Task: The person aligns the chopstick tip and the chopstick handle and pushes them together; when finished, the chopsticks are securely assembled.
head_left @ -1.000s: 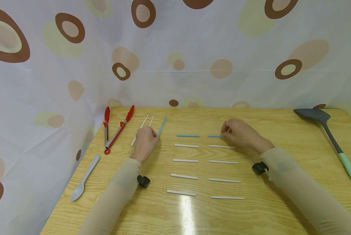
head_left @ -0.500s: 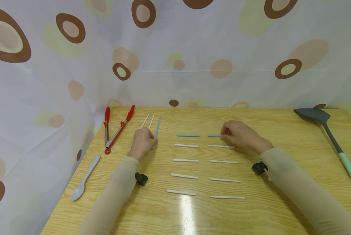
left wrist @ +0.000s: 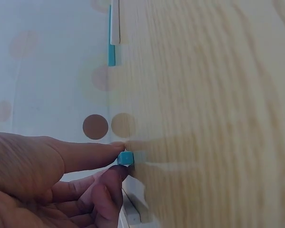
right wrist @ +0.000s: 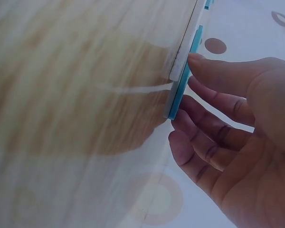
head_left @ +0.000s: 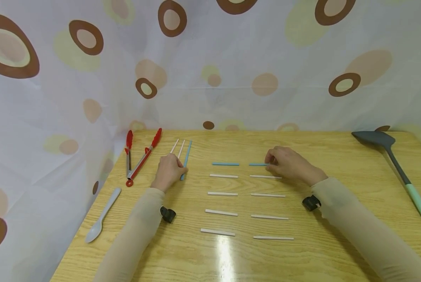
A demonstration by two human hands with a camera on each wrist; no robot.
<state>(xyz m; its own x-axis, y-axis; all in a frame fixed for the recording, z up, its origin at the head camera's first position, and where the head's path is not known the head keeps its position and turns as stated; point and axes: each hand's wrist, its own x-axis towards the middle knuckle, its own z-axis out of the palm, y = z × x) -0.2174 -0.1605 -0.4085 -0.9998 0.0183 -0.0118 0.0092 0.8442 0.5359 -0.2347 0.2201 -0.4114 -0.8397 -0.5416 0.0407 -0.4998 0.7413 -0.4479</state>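
Shifted leftward from a second ago, one blue stick [head_left: 187, 154] sits beside two white sticks [head_left: 181, 149], pinched by the left hand [head_left: 168, 169]; the right hand [head_left: 289, 163] touches another blue stick [head_left: 257, 164], grip unclear.

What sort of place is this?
Probably a staged tabletop setup indoors: a pale wood-grain table, a white, brown-ringed sheet hung behind it, and red-and-silver metal tongs lying open.
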